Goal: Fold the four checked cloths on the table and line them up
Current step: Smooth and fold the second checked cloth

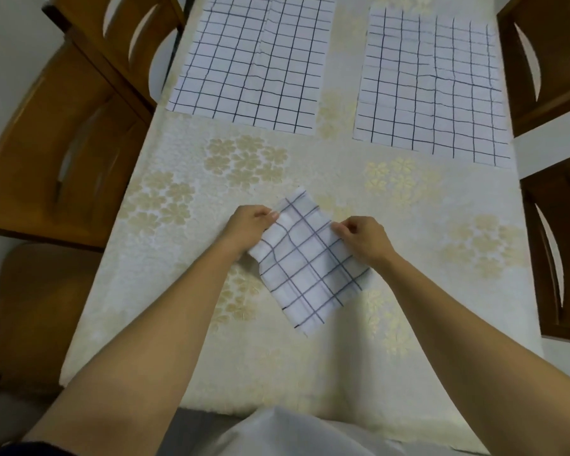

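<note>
No text, label, brand, number or sign is legible: the checked cloths (250, 60) bear only ruled lines, the tablecloth (310, 166) only flower motifs.

Cloth (310, 274) between left hand (248, 229), right hand (366, 241)

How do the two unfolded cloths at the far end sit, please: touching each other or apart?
Apart. The head view shows a strip of bare tablecloth between the left cloth and the right cloth.

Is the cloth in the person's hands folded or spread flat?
Folded. The held cloth shows fewer checks than the left spread cloth and right spread cloth; the left hand and right hand pinch its top edge.
</note>
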`<state>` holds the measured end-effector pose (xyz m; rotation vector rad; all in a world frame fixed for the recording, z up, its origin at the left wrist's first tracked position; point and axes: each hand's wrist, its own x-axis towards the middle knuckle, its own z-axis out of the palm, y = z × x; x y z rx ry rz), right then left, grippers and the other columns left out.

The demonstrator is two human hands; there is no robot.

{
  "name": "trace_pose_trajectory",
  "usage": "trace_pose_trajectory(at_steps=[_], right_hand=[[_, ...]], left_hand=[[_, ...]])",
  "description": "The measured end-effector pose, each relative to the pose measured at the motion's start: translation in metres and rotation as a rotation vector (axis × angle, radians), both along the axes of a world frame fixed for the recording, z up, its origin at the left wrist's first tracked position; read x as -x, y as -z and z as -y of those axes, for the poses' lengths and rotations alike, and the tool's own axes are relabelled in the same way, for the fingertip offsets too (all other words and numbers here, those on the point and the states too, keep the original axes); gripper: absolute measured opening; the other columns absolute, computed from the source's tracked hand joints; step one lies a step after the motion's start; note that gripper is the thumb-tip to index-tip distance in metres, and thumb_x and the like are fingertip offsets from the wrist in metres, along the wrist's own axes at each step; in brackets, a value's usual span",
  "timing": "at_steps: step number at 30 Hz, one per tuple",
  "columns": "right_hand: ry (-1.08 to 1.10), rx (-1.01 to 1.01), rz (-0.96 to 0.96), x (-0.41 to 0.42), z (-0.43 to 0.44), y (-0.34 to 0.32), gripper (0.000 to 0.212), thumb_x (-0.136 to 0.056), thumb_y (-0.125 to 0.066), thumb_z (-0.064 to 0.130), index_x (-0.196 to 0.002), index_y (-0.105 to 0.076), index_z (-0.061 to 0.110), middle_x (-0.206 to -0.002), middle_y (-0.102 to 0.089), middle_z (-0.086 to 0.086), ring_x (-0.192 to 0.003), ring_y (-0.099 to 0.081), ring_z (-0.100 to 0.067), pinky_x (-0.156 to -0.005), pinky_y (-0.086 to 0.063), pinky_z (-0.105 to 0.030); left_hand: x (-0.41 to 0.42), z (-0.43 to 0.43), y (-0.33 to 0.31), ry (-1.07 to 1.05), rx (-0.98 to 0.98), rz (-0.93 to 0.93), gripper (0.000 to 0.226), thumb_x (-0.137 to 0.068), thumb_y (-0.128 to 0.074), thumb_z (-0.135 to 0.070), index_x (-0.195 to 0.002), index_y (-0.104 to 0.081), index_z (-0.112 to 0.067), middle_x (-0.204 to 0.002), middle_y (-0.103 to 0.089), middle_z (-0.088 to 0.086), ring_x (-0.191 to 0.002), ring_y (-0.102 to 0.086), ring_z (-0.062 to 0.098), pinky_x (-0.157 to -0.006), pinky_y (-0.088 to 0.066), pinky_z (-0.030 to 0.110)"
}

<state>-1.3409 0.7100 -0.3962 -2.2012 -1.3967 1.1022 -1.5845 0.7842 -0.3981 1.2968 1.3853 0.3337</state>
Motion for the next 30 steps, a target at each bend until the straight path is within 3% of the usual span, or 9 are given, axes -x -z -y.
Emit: trace_pose_trajectory(at_steps=[3,8,12,14,18,22,24,27,30], right_hand=[[-0.047,-0.058,0.047,0.004,-0.001,0.001,0.028,-0.099,-0.061,0.036,-0.093,-0.069,0.010,-0.077,-0.064,0.000,-0.068,-0.057,-0.012,-0.058,-0.042,-0.023],[-0.176,-0.043,0.189,0.003,-0.020,-0.001,0.029,-0.101,-0.056,0.042,-0.096,-0.064,0.014,-0.082,-0.066,-0.008,-0.073,-0.061,-0.027,-0.065,-0.052,-0.041],[-0.241,-0.051,0.253,-0.002,-0.027,-0.003,0.031,-0.102,-0.054,0.044,-0.097,-0.062,0.014,-0.082,-0.064,-0.009,-0.073,-0.059,-0.030,-0.062,-0.048,-0.039],[-0.268,-0.061,0.255,-0.003,-0.028,-0.002,0.029,-0.102,-0.054,0.043,-0.097,-0.062,0.015,-0.081,-0.063,-0.008,-0.073,-0.059,-0.030,-0.062,-0.048,-0.038],[-0.403,-0.064,0.189,0.004,-0.032,-0.003,0.022,-0.102,-0.056,0.036,-0.093,-0.061,0.016,-0.081,-0.064,-0.006,-0.074,-0.060,-0.028,-0.061,-0.043,-0.036],[-0.488,-0.104,0.195,0.021,-0.041,-0.006,0.019,-0.101,-0.057,0.034,-0.100,-0.064,0.016,-0.092,-0.065,-0.004,-0.083,-0.060,-0.027,-0.067,-0.044,-0.035],[-0.538,-0.101,0.226,0.027,-0.043,-0.005,0.020,-0.101,-0.057,0.035,-0.103,-0.064,0.016,-0.096,-0.068,-0.006,-0.085,-0.061,-0.028,-0.070,-0.048,-0.037],[-0.551,-0.064,0.239,0.026,-0.044,-0.005,0.025,-0.100,-0.058,0.039,-0.110,-0.064,0.017,-0.098,-0.068,-0.005,-0.087,-0.062,-0.027,-0.074,-0.051,-0.038],[-0.518,-0.016,0.223,0.014,-0.042,-0.004,0.028,-0.098,-0.060,0.042,-0.113,-0.064,0.018,-0.101,-0.068,-0.005,-0.089,-0.063,-0.026,-0.076,-0.053,-0.037]], left_hand=[[0.012,0.019,0.007,-0.064,0.033,-0.004,0.022,-0.101,-0.064,-0.030,-0.101,-0.074,-0.011,-0.090,-0.073,-0.005,-0.081,-0.069,0.009,-0.061,-0.051,0.014],[0.035,0.027,-0.003,0.015,0.086,-0.019,0.019,-0.092,-0.076,-0.023,-0.105,-0.073,-0.010,-0.090,-0.075,-0.001,-0.081,-0.071,0.009,-0.062,-0.052,0.013],[0.055,0.031,-0.012,0.146,0.163,-0.035,0.019,-0.088,-0.080,-0.011,-0.105,-0.073,-0.006,-0.078,-0.075,0.012,-0.072,-0.072,0.023,-0.070,-0.062,0.032],[0.063,0.034,-0.019,0.215,0.148,-0.119,0.017,-0.089,-0.078,-0.013,-0.105,-0.073,-0.010,-0.084,-0.076,0.013,-0.078,-0.075,0.022,-0.072,-0.062,0.028],[0.054,0.033,-0.031,0.134,-0.182,-0.292,0.020,-0.097,-0.069,-0.027,-0.115,-0.066,-0.020,-0.105,-0.067,-0.003,-0.093,-0.067,0.014,-0.077,-0.055,0.025],[0.012,0.019,-0.026,0.302,-0.564,-0.407,0.041,-0.101,-0.060,-0.037,-0.139,-0.055,-0.023,-0.138,-0.052,-0.001,-0.128,-0.044,0.020,-0.107,-0.037,0.034],[-0.005,0.007,-0.021,0.419,-0.542,-0.528,0.042,-0.101,-0.056,-0.045,-0.139,-0.056,-0.027,-0.142,-0.048,-0.001,-0.133,-0.036,0.024,-0.109,-0.028,0.035],[-0.015,-0.008,-0.017,0.590,-0.407,-0.648,0.031,-0.100,-0.054,-0.052,-0.118,-0.067,-0.030,-0.128,-0.052,0.002,-0.124,-0.037,0.028,-0.096,-0.025,0.037],[-0.011,-0.016,-0.016,0.696,-0.341,-0.688,0.035,-0.102,-0.052,-0.051,-0.120,-0.067,-0.026,-0.127,-0.052,0.007,-0.126,-0.038,0.033,-0.101,-0.027,0.043]])
